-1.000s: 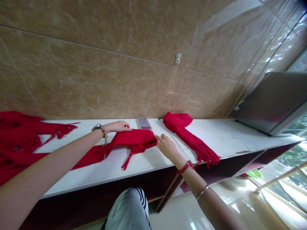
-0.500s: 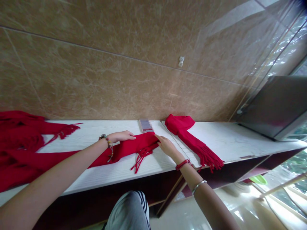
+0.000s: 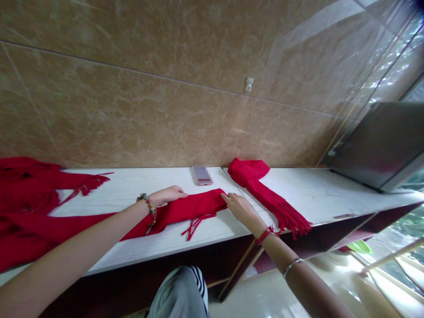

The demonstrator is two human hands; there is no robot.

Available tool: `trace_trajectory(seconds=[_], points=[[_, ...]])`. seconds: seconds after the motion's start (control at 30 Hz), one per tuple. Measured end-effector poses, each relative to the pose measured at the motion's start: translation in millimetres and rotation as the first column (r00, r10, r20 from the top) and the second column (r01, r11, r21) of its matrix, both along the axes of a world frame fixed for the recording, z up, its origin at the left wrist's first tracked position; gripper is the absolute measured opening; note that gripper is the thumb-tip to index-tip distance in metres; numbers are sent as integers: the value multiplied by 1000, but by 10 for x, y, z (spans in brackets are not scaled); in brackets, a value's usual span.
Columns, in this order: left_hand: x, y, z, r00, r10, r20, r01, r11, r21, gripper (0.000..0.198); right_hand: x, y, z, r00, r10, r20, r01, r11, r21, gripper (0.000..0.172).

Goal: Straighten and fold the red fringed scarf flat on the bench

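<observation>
A long red scarf lies folded over on the white countertop, its fringe poking out below the fold. At the scarf's right end my right hand pinches the folded edge between thumb and fingers. My left hand grips the scarf's upper edge farther left, with the fingertips partly hidden by the cloth. Leftward the scarf runs under my left forearm toward a heap of red scarves. To the right lies another red scarf, folded with its fringe at the counter's front edge.
A phone lies behind the scarf near the tiled wall. A small white hook is on that wall. A dark grey box-shaped appliance stands at the counter's right end. Open shelves are under the countertop.
My right hand has moved right and slightly toward me with the scarf's folded end, stretching it rightward. The phone is now fully uncovered. My left hand has stayed nearly in place.
</observation>
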State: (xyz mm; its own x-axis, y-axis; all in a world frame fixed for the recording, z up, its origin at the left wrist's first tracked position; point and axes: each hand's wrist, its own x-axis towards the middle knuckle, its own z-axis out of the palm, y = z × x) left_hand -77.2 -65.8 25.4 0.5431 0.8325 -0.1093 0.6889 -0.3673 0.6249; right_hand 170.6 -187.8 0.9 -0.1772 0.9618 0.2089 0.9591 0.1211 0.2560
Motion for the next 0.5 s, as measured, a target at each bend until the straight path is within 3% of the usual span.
trace_trajectory(seconds=[0.1, 0.2, 0.33, 0.5], points=[[135, -52, -137, 989, 20, -145, 6, 985, 175, 25, 30, -24, -34, 994, 102, -42, -100, 994, 41, 44], [172, -68, -179, 979, 55, -196, -5, 968, 249, 26, 65, -12, -45, 979, 200, -40, -199, 980, 13, 46], [51, -3, -128, 961, 34, -273, 46, 959, 281, 34, 124, -37, -81, 966, 252, -57, -249, 967, 61, 44], [20, -79, -4, 936, 44, -349, 84, 935, 344, 38, 183, -58, -171, 879, 305, -366, -290, 952, 96, 50]])
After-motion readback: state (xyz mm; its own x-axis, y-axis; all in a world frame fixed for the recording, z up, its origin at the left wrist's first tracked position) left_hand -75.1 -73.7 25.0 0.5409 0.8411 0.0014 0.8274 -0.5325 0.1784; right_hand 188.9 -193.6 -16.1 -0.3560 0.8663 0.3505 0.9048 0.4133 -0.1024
